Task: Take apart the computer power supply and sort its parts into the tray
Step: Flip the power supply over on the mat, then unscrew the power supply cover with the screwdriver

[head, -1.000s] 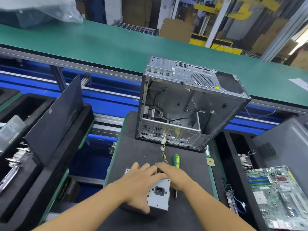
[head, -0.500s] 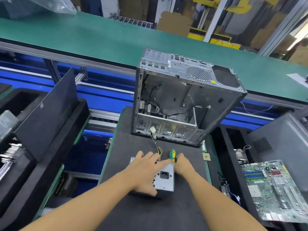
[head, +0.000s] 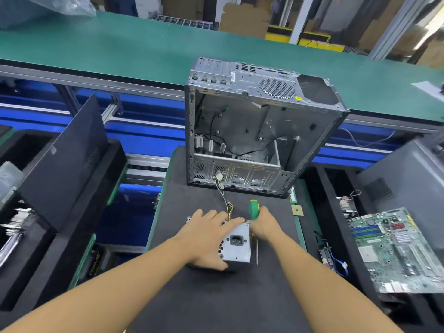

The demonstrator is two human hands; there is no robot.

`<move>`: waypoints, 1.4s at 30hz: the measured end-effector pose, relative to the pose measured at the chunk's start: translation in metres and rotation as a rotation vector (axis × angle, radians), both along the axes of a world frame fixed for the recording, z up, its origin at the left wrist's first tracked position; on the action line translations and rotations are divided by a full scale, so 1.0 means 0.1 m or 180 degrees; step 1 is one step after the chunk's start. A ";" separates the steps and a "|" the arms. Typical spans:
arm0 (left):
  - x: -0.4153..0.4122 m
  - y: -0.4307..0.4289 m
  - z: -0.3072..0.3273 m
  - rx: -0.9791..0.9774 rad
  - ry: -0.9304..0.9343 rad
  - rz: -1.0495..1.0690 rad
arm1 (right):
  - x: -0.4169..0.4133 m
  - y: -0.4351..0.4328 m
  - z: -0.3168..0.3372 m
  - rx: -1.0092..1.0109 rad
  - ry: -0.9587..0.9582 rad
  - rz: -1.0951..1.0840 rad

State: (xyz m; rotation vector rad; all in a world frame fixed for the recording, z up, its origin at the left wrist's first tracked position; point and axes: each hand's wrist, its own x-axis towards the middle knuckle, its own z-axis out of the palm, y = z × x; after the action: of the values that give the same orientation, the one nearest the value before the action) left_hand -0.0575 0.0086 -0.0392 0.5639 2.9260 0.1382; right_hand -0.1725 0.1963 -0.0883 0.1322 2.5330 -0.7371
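We found the left hand (head: 206, 236) laid flat, fingers extended, on the power supply (head: 237, 254); the right hand (head: 265, 224) was curled round the screwdriver (head: 254, 209) on the worktop (head: 216, 296).

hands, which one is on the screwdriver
The right hand: it grips the green and yellow screwdriver beside the power supply, while the left hand lies spread over the power supply's top.
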 end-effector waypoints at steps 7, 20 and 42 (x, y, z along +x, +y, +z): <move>0.06 0.12 -0.04 0.0000 0.0071 0.0084 | 0.09 0.07 0.73 -0.1057 0.0792 -0.0165; 0.29 0.25 -0.03 0.0535 0.0431 0.0134 | 0.68 0.20 1.35 -0.2064 0.1808 0.0330; 0.38 0.62 0.01 0.1874 0.0622 0.1091 | 0.88 0.45 1.25 -0.2176 0.1914 0.0295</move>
State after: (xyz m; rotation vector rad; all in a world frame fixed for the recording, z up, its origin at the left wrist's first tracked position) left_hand -0.0196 0.0706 -0.0382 0.1324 3.1262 1.0622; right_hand -0.0847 0.2409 0.0370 -0.5034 2.6031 -1.7568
